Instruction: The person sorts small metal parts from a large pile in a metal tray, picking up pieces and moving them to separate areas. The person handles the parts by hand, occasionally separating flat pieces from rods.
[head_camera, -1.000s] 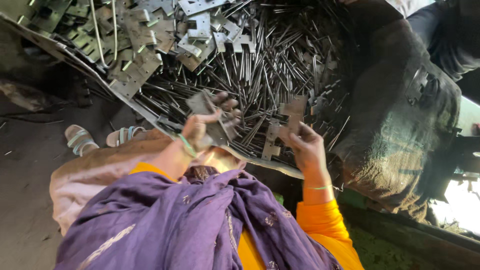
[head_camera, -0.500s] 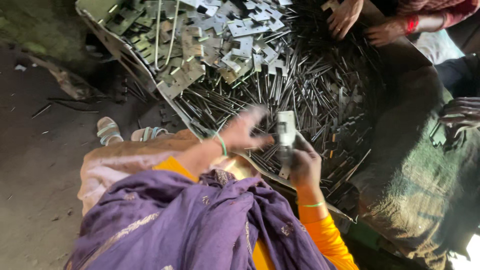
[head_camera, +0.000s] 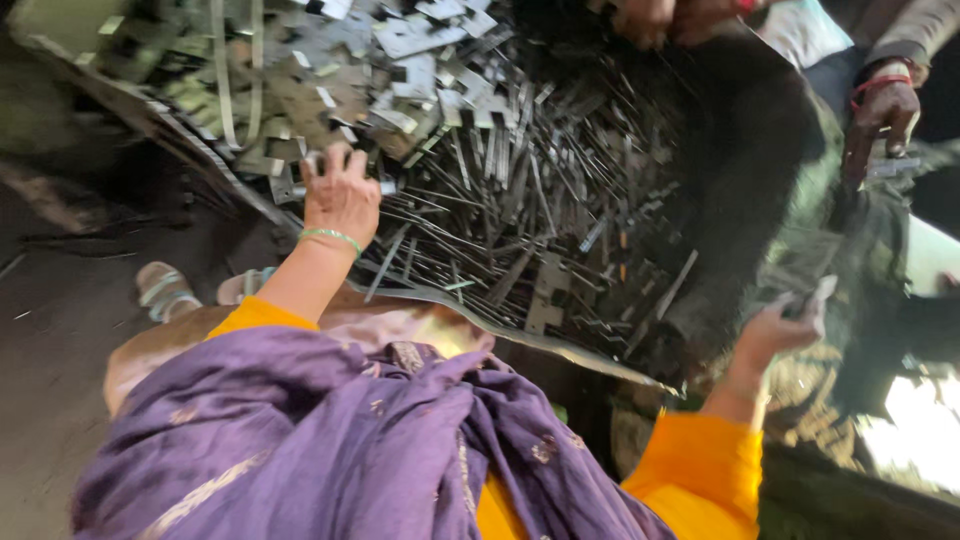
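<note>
The person's left hand (head_camera: 342, 195) reaches forward into a large heap of metal scrap (head_camera: 500, 170), its fingers spread apart and pressed down on flat stamped metal plates (head_camera: 400, 60) at the near left edge of the heap; whether any piece is actually gripped under the palm cannot be told. A thin green bangle (head_camera: 330, 236) circles that wrist. The heap lies on a wide, shallow metal tray (head_camera: 520, 335) whose curved rim runs just in front of the person's lap; within it, pale flat plates with square cut-outs crowd the upper left part, while thin dark metal strips (head_camera: 470, 230) lie tangled across the middle and right. The right hand (head_camera: 785, 325) is held out well to the right, away from the tray, closed on a small pale flat metal piece (head_camera: 822, 292) that sticks up above the fingers. Beside it sits a dark, bulky sack (head_camera: 760, 170). Another person's hand (head_camera: 880, 115), with a red thread at the wrist, rests at the upper right above the sack. A purple shawl (head_camera: 300, 440) over orange sleeves (head_camera: 700, 470) fills the foreground, and a sandalled foot (head_camera: 160, 285) shows on the ground at the left.
</note>
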